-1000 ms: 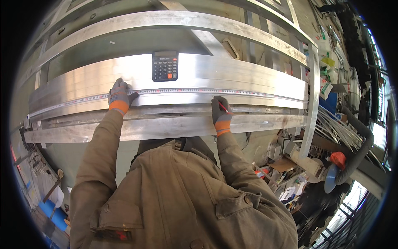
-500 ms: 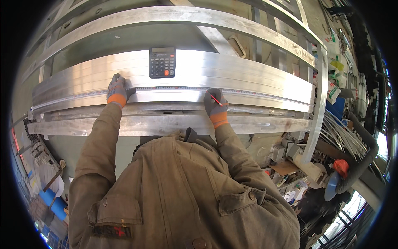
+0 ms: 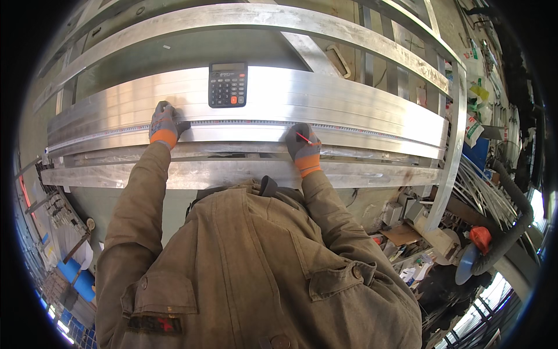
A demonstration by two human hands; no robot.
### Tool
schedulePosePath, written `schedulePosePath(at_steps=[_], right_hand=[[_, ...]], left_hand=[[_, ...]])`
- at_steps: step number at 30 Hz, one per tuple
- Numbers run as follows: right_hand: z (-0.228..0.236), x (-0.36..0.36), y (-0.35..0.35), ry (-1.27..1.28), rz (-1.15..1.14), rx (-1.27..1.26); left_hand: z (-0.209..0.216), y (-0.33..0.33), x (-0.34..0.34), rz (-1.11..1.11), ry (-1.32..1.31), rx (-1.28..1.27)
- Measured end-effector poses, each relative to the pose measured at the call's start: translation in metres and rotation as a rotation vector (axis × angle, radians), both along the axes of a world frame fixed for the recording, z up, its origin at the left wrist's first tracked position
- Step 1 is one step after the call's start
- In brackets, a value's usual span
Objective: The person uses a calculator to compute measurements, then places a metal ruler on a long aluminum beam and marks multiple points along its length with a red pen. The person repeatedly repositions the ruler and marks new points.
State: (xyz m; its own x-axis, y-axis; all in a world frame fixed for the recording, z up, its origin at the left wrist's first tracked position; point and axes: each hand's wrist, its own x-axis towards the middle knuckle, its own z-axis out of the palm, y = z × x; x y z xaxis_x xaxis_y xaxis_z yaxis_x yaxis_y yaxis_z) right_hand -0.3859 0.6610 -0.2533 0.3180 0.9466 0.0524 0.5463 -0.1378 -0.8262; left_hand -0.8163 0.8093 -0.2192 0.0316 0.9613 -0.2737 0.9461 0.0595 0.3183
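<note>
Several flat, silvery aluminium profiles (image 3: 349,99) lie side by side in front of me, with a long measuring tape (image 3: 232,122) stretched across them. My left hand (image 3: 164,125), in a grey and orange glove, rests on the profiles over the tape, thumb spread away from the fingers. Farther right, my right hand (image 3: 303,145) is gloved alike and closed round a thin red pencil (image 3: 304,139), right by the tape. Its fingertips are partly hidden under the glove's back. A black calculator (image 3: 228,85) lies on the profiles beyond and between my hands.
A metal frame of bars (image 3: 256,16) spans the far side, and an upright bar (image 3: 454,151) crosses at the right. A nearer bar (image 3: 232,174) runs before my body. Thin rods (image 3: 485,186), a red bag-like object (image 3: 480,239) and a grey hose (image 3: 511,227) crowd the right.
The view has shifted slightly. The red pencil in my right hand has tilted a little, while my left hand stays at its place on the tape.
</note>
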Motion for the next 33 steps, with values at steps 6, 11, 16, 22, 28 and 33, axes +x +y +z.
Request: schedulePosePath(at_steps=[6,11,16,22,28,33], right_hand=[[0.004,0.0,0.0,-0.047,0.016,0.069],[0.005,0.0,0.001,-0.037,0.018,0.029],[0.009,0.0,0.002,-0.052,0.024,0.018],[0.013,0.0,0.003,-0.094,0.035,0.052],[0.012,-0.001,0.004,-0.05,0.033,0.002],[0.013,0.0,0.002,-0.058,0.034,-0.014]], left_hand=[[-0.001,-0.002,-0.001,-0.001,-0.032,0.023],[-0.002,-0.002,-0.001,-0.003,-0.02,0.02],[-0.003,-0.001,-0.001,-0.004,-0.025,0.025],[-0.005,-0.002,-0.003,-0.02,0.005,0.048],[-0.008,-0.001,-0.004,-0.015,0.007,0.048],[-0.008,-0.001,-0.004,-0.007,0.011,0.048]])
